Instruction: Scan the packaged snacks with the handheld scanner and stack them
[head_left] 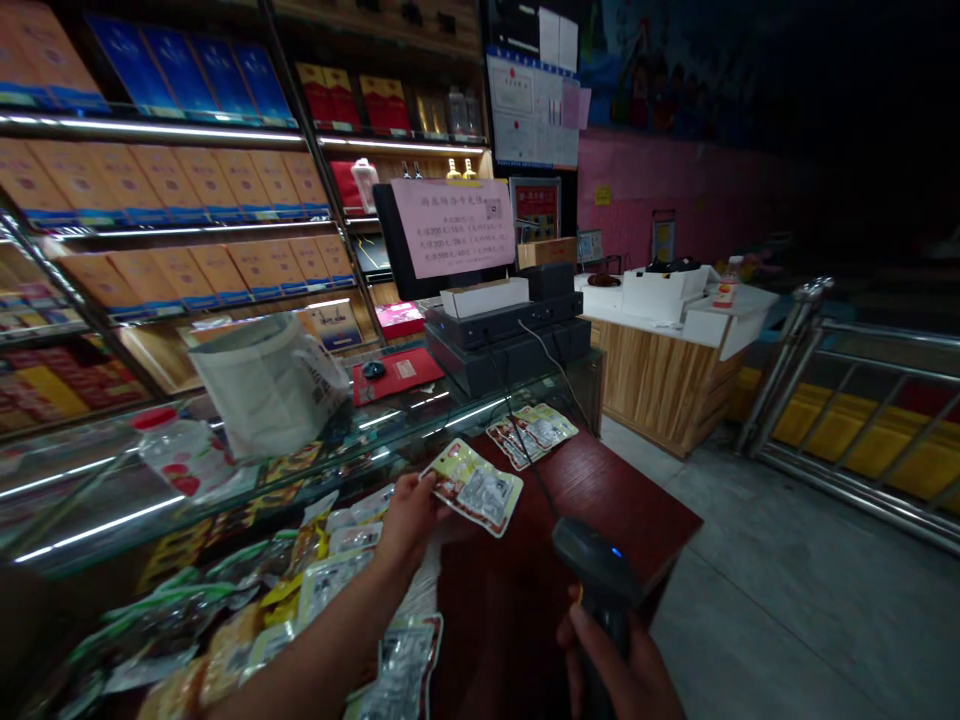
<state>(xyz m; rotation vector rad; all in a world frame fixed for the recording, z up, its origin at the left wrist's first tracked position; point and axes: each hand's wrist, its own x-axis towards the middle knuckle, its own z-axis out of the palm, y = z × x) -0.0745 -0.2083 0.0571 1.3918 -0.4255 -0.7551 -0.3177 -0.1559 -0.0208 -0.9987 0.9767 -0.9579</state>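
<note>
My left hand (411, 510) pinches the left corner of a flat snack packet (476, 487), holding it over the dark red tabletop (592, 500). Its printed side faces up. Wrapped round the handle of a black barcode scanner (596, 560) is my right hand (619, 660), low in the view; a small blue light glows on the scanner's head. A cable runs from it up toward the till. Beyond the held packet lie similar packets (531, 433) on the table. Another packet (405, 665) rests at the near edge, partly behind my left forearm.
Several bagged foods (247, 600) cover the left side. A glass counter (375, 445) carries a white bag (262, 385), a jar with a red lid (184, 455) and a black mouse (373, 370). Behind stand a monitor with a pink notice (456, 225) and a cash drawer (510, 355). A metal railing (862, 400) is at right.
</note>
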